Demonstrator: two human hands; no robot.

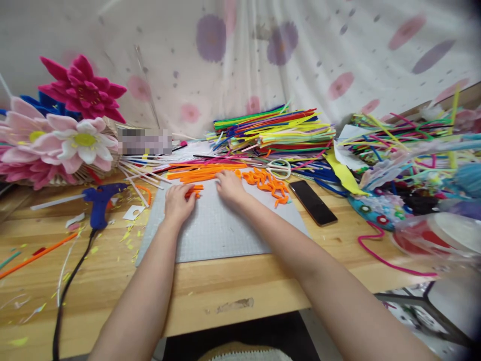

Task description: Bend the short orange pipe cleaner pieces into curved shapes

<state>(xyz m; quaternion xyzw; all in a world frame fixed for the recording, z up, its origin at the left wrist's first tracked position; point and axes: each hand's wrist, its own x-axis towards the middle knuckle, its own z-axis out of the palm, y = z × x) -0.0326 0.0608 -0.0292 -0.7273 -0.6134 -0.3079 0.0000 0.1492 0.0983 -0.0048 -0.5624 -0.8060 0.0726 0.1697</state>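
My left hand is closed around a small bunch of short orange pipe cleaners, whose ends stick out past the thumb. It rests over the left part of a grey cutting mat. My right hand is at the mat's far side, fingers curled down at the front of a pile of long straight orange pipe cleaners. What its fingertips pinch, if anything, is too small to make out. Right of that hand lies a heap of bent, wavy orange pipe cleaner pieces.
White-handled scissors and a phone lie right of the mat. A blue glue gun with a black cord is on the left. Colourful pipe cleaner bundles stand behind. Fluffy flowers fill the back left; a plastic tub is at right.
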